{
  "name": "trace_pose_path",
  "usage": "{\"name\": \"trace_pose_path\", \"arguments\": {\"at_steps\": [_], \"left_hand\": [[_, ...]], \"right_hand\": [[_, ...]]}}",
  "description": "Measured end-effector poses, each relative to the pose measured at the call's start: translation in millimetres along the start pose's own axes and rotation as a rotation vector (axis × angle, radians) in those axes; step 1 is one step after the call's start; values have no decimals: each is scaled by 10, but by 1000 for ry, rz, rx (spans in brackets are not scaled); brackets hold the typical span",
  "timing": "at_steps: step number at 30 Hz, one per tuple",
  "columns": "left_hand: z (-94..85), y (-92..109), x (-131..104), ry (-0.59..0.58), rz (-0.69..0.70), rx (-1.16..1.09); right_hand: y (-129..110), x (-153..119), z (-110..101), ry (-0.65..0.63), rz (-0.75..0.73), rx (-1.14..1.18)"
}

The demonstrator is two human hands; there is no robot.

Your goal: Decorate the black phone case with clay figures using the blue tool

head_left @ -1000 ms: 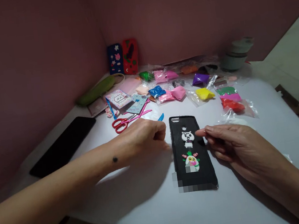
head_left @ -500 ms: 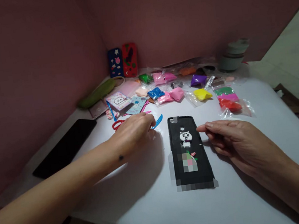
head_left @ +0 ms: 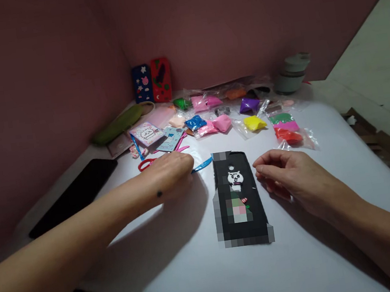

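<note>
Two bare hands are above or on the white surface [head_left: 198,279]. Left hand [head_left: 178,171]: clenched, a blue tool [head_left: 203,165] projecting from it toward the black phone case; the back of the hand hides the grip itself. Right hand [head_left: 285,172]: fingers curled, thumb and index fingertips close together just beside the case's right edge; cannot tell whether anything is pinched between them.

Black phone case [head_left: 234,160]: lying on the surface between the hands. It bears a white cat-like figure [head_left: 236,179] below a round hole; the lower decoration is largely obscured by pixelation, with a red-and-white striped piece and some green visible.

Beyond the left hand: red-handled scissors [head_left: 144,164], partly hidden, and a card with a drawn white character [head_left: 148,133]. A dark flat rectangular object [head_left: 74,195] lies to the left, near the left forearm.

Farther back: bagged coloured material, including blue [head_left: 195,122], yellow [head_left: 254,123], purple [head_left: 249,105] and red [head_left: 288,135] portions. A green elongated item [head_left: 118,126] lies at the back left. A blue decorated case [head_left: 143,85] and a red decorated case [head_left: 161,80] stand upright by the wall [head_left: 219,28].
</note>
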State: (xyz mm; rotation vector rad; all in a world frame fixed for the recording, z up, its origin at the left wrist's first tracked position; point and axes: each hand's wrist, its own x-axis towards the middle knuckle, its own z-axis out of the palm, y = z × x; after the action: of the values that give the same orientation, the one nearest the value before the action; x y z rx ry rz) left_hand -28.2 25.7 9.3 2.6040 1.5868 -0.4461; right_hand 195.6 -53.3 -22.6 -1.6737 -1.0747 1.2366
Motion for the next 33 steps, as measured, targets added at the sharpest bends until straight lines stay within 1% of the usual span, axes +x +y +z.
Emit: {"name": "trace_pose_path", "arguments": {"at_steps": [3, 5, 8, 10, 15, 17, 19, 21, 22, 24, 25, 26, 27, 29, 31, 33], "left_hand": [[-92, 68, -5, -40, -4, 18], [-133, 110, -18, -44, -6, 25], [-155, 147, -49, -32, -16, 23], [-138, 148, -61, -20, -11, 7], [-20, 49, -20, 38, -38, -74], [-13, -11, 5, 68, -44, -114], [-73, -40, 12, 102, -36, -163], [-185, -5, -8, 154, -29, -256], [-246, 42, -26, 162, 4, -358], [-337, 183, -71, 181, 131, -877], [-358, 267, -93, 151, 195, -1044], [-360, 351, -111, 126, 245, -1142], [-345, 429, -126, 97, 293, -1176], [-279, 544, -140, 116, 358, -1157], [-201, 598, -138, 146, 389, -1070], [-135, 611, -124, 161, 416, -984]], "right_hand": [[-14, 3, 5, -2, 2, -17], [-20, 3, 4, -1, 2, -29], [-34, -4, 4, 10, 0, -45], [-43, -9, 5, 18, 0, -50], [-24, -1, 1, 17, -16, -9], [-2, 10, -7, 13, -25, 5], [14, 18, -18, 16, -31, 3], [18, 21, -28, 23, -32, -12], [14, 19, -31, 26, -31, -22], [-2, 13, -31, 30, -29, -40], [-12, 9, -28, 31, -27, -49], [-24, 6, -24, 31, -24, -60], [-34, 4, -18, 32, -20, -72], [-52, 5, -5, 29, -6, -101], [-62, 13, 6, 27, 6, -126], [-68, 22, 13, 25, 11, -139]]}}
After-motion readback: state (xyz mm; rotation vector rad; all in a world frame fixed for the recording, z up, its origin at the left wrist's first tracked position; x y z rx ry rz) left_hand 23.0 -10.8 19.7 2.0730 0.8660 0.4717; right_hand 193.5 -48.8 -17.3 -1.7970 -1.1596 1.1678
